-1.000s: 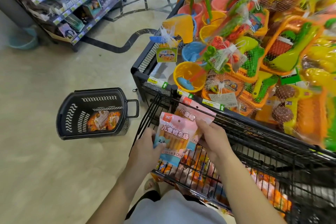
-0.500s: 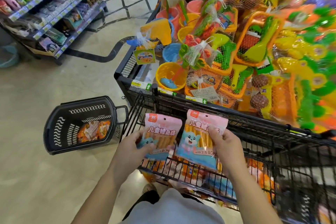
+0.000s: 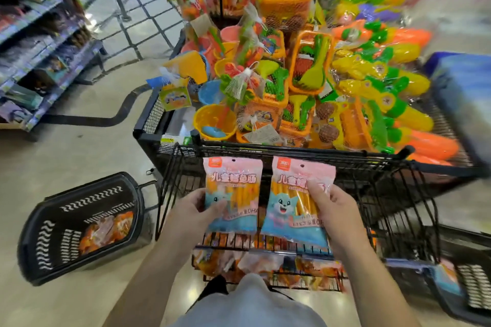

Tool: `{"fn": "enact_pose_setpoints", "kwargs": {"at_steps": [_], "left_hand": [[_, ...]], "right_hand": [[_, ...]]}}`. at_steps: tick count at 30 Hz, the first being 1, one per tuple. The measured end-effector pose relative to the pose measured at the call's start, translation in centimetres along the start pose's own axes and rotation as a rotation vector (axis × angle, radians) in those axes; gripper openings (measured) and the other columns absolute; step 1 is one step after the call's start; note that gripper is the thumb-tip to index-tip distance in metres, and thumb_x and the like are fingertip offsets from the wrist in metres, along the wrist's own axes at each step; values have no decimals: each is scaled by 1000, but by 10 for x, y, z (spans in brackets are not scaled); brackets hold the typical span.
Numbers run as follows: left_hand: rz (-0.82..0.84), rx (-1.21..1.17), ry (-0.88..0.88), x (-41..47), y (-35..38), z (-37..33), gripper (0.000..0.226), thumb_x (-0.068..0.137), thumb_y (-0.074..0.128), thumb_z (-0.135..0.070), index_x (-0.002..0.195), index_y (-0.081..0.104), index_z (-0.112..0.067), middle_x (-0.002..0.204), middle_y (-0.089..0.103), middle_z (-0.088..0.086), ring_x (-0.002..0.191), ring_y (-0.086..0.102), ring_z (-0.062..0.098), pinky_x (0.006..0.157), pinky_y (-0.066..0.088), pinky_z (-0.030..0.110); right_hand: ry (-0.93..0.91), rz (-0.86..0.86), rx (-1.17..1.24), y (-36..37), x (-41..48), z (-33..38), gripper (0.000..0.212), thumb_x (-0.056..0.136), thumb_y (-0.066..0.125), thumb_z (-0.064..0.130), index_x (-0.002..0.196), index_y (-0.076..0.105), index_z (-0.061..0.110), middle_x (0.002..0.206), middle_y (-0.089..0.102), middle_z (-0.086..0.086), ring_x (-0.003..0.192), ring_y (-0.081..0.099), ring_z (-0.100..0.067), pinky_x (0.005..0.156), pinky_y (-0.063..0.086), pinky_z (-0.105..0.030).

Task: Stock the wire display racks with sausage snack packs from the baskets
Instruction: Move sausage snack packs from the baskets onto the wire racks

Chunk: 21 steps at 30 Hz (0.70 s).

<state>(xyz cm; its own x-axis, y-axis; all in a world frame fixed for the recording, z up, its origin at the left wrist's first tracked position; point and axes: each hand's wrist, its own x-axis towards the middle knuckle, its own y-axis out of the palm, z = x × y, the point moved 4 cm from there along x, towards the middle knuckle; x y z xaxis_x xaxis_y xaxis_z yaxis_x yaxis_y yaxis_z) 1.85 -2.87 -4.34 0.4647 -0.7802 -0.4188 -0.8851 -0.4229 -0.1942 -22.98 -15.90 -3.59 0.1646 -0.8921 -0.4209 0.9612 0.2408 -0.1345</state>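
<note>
A person stocking a shop display holds two pink-and-blue sausage snack packs upright, side by side, in front of the wire rack [image 3: 377, 180] hung on the front edge of a toy bin [image 3: 156, 114]. The left hand [image 3: 191, 215] grips the left pack [image 3: 233, 180] at its lower left edge, thumb across the printed face. The right hand [image 3: 337, 210] pinches the right pack [image 3: 289, 202] along its right edge, fingers curled over the front. The tops of both packs reach the rack's upper rail, and neither is yet set down.

Below them, the rack's lower tier [image 3: 265, 263] already carries orange packs along its near edge. A black basket [image 3: 90, 198] on the floor, left of the rack, holds more orange packs [image 3: 106, 228]. A second basket [image 3: 473, 281], to the right, is too blurred to read.

The packs look light and soft: thin glossy film over a row of firm sticks. The film is probably slippery, so a hold on the flat sealed edges or across the sticks should serve best. A small hole shows near each top seam, though whether the rack has pegs cannot be told.
</note>
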Motion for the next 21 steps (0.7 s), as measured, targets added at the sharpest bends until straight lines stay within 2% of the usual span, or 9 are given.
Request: {"fn": "enact_pose_setpoints", "kwargs": {"at_steps": [4,7,11,13,16,18,20,21], "left_hand": [[143,-32,13,-3,1,0,15,98,68,-14,111,73,-20,100,79,-5,94,76,13,74,61,29],[261,-41,29,-9,8,2,17,98,67,-12,115,72,-13,105,79,3,100,75,23,86,62,44],[395,-1,41,-20,37,2,19,96,70,-17,115,72,-13,106,79,1,100,76,22,91,60,49],[448,22,34,-28,60,1,19,96,71,-18,114,73,-15,104,80,1,99,76,22,92,60,51],[541,36,42,-49,98,-6,15,96,70,-13,110,73,-12,100,80,4,94,77,26,90,60,52],[616,43,33,-64,127,-8,14,97,66,-6,109,71,-10,99,80,8,88,78,24,82,63,46],[691,53,30,-81,158,-12,16,98,61,2,107,69,-8,88,80,2,73,76,10,63,61,24],[728,75,46,-90,173,-14,16,98,60,3,105,69,-8,84,80,-3,70,75,6,58,57,17]], "right_hand": [[1,-155,64,-10,-46,-7,32,99,67,38,97,70,6,90,79,-13,84,78,-34,78,63,-54],[21,-268,120,-21,-84,-21,31,98,68,39,98,72,8,93,79,-15,90,77,-38,86,59,-64],[31,-436,163,-43,-136,-46,30,99,67,40,97,73,10,94,79,-14,91,77,-38,87,58,-65],[42,-508,202,-59,-160,-57,26,99,67,36,93,72,11,92,79,-13,89,77,-35,85,61,-58],[44,-629,260,-86,-195,-73,23,100,67,32,84,70,15,89,79,-13,82,77,-30,75,62,-44],[44,-700,283,-106,-215,-85,23,100,67,32,88,73,13,91,79,-14,84,77,-32,77,62,-47],[53,-767,319,-127,-233,-99,25,100,66,31,92,74,9,91,80,-13,85,77,-33,78,62,-47],[62,-798,336,-139,-241,-107,25,101,65,31,94,74,8,90,80,-13,84,78,-33,78,62,-47]]}}
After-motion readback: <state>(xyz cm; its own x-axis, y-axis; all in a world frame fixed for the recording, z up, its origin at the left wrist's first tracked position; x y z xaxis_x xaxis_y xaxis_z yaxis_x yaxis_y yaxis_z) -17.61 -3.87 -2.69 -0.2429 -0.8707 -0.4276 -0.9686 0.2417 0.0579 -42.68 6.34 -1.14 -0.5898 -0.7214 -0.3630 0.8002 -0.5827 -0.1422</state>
